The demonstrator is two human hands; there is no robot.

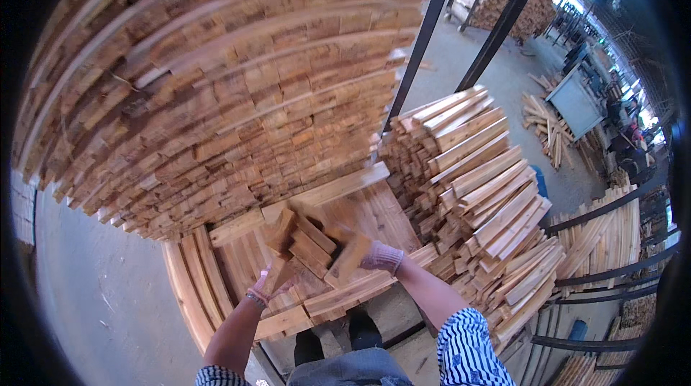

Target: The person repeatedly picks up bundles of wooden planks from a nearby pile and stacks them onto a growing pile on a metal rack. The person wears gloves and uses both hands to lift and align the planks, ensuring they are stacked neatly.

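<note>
Head view: both hands grip short wood blocks [311, 246], long axes toward 1 o'clock; left hand [268, 287] at 7, right hand [380, 256] at 3.

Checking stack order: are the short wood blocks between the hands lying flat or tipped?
Tipped. The short wood blocks lean at mixed angles on the flat boards, between left hand and right hand.

Single head-worn fisheye looks steeply down, close over the wood stack [216, 98]
</note>
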